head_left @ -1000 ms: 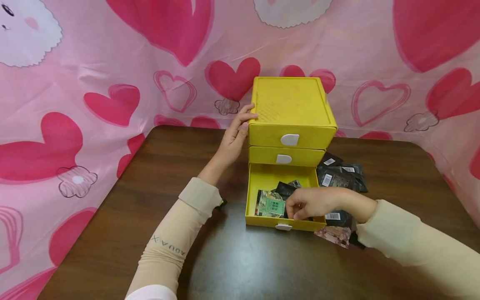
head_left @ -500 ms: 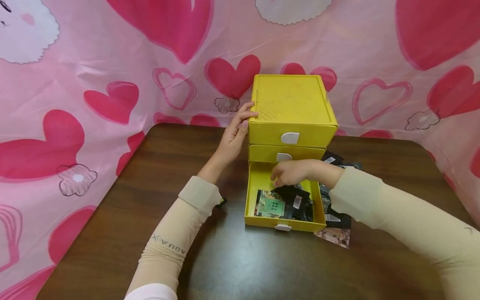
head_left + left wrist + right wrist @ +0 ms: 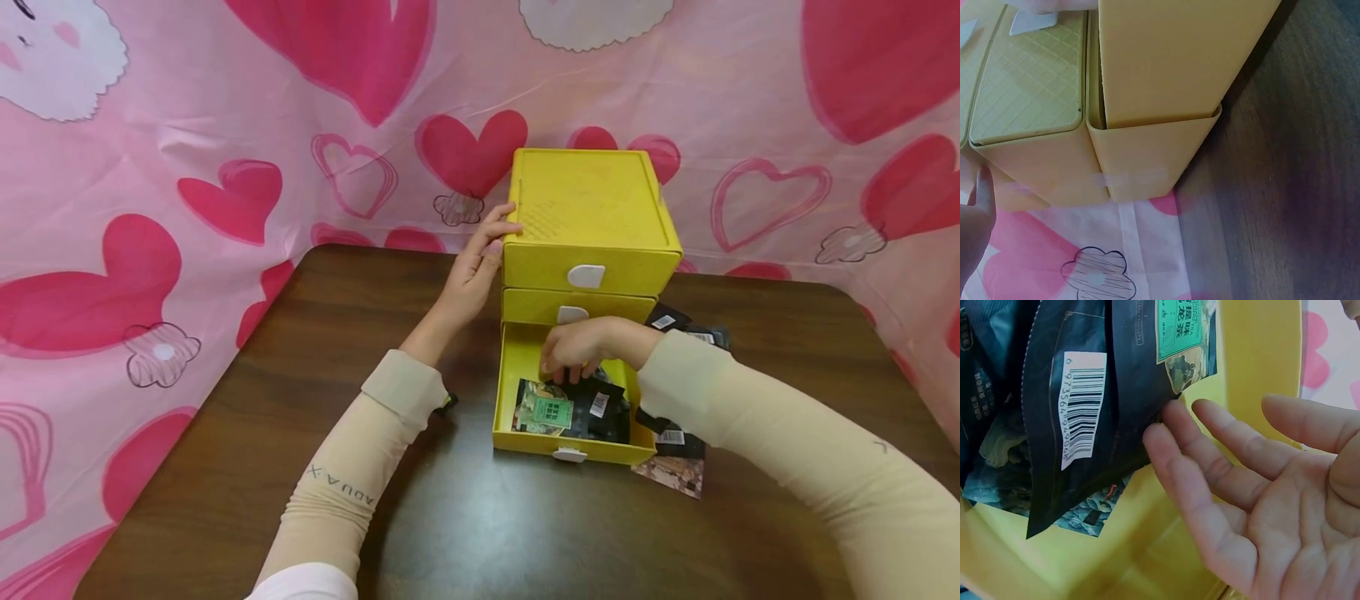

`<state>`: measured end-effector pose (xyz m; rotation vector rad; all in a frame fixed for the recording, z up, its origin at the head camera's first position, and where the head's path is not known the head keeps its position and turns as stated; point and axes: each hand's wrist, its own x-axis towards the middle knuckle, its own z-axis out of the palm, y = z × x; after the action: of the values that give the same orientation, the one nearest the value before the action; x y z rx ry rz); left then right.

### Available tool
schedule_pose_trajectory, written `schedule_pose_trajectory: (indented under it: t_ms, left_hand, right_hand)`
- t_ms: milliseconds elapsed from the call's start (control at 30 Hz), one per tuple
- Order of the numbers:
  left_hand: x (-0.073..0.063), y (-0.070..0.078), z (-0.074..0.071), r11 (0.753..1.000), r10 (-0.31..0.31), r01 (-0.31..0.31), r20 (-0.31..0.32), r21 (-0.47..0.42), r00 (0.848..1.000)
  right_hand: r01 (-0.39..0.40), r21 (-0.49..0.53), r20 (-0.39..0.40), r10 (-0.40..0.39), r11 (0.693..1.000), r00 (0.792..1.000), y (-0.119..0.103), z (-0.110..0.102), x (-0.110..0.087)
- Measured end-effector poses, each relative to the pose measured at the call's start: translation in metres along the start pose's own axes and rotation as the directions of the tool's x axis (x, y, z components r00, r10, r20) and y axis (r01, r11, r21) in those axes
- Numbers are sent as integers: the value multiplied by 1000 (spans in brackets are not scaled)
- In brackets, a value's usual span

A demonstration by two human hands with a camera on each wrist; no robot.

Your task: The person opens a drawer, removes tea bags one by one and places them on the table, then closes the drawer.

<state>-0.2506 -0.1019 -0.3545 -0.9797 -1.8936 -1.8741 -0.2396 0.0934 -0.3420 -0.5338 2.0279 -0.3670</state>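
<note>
My left hand [image 3: 472, 271] rests against the left side of the yellow drawer unit [image 3: 592, 200], its fingers straight along the top edge. In the left wrist view a finger [image 3: 985, 190] touches the unit's side. The bottom drawer [image 3: 525, 444] is pulled out and holds several sachets. Among them lie a sachet with a green label [image 3: 553, 411] and a black sachet with a barcode [image 3: 1088, 381]. My right hand [image 3: 581, 346] reaches into the back of the drawer. In the right wrist view its relaxed fingers [image 3: 1191, 481] touch the sachets' edge, gripping nothing.
More dark sachets [image 3: 667, 318] lie on the wooden table [image 3: 480, 525] to the right of the unit, partly behind my right sleeve. A pinkish sachet [image 3: 675, 475] sticks out near the drawer's front corner. A heart-patterned cloth [image 3: 405, 75] hangs behind.
My right hand has moved from the drawer's front to its back, uncovering the black barcoded sachet, then lowered its fingers to the sachets' far edge. The left hand stays on the unit.
</note>
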Motion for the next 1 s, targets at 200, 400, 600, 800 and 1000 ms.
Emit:
schedule_pose_trajectory:
  t_ms: [200, 400, 600, 800, 1000]
  left_hand:
    - [2, 2, 0, 1000, -10, 10, -4, -12, 1000]
    - [1, 7, 1, 1000, -21, 21, -3, -5, 1000]
    - [-2, 2, 1, 1000, -1, 1, 0, 7, 1000]
    - [-2, 1, 2, 1000, 10, -10, 0, 7, 1000]
    - [-2, 2, 3, 1000, 11, -11, -7, 2, 1000]
  right_hand:
    - [8, 9, 5, -8, 1000, 1000, 0, 3, 0]
    - [18, 44, 3, -19, 999, 1000, 0, 6, 1]
    - [36, 114, 30, -40, 993, 999, 1, 11, 4]
    - [65, 123, 52, -72, 990, 996, 3, 17, 7]
    - [100, 118, 66, -108, 988, 992, 7, 17, 4]
